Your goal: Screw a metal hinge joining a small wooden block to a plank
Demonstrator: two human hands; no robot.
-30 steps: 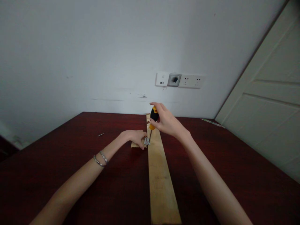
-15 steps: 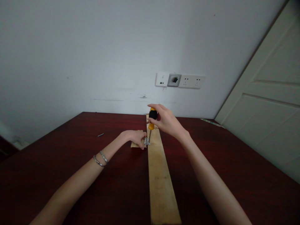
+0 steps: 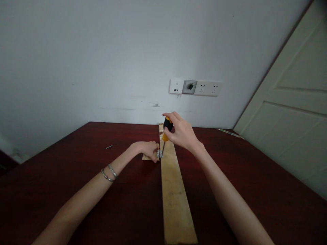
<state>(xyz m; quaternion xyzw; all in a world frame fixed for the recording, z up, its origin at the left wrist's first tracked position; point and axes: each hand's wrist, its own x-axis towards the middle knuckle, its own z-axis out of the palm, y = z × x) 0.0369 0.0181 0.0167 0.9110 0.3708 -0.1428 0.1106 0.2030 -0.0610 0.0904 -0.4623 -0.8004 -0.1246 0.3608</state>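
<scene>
A long wooden plank (image 3: 175, 194) lies lengthwise on the dark red table. Against its left edge sits a small wooden piece (image 3: 146, 158), mostly covered by my left hand (image 3: 148, 149). A small metal hinge (image 3: 159, 153) bridges the two pieces of wood. The thumb and fingers of my left hand are closed about the hinge's left side. My right hand (image 3: 181, 131) grips the black and yellow handle of a screwdriver (image 3: 168, 125). Its shaft slants down, and its tip meets the hinge's right leaf on the plank. Whether a screw is under the tip is too small to tell.
A thin metal rod or nail (image 3: 109, 147) lies on the table (image 3: 122, 204) left of my left hand. White sockets (image 3: 208, 88) are on the wall behind. A pale strip (image 3: 231, 133) lies at the far right, near a white panelled door (image 3: 293, 105).
The screwdriver's handle has tipped slightly to the right along with my right hand, while its tip stays on the hinge. My left hand holds its place.
</scene>
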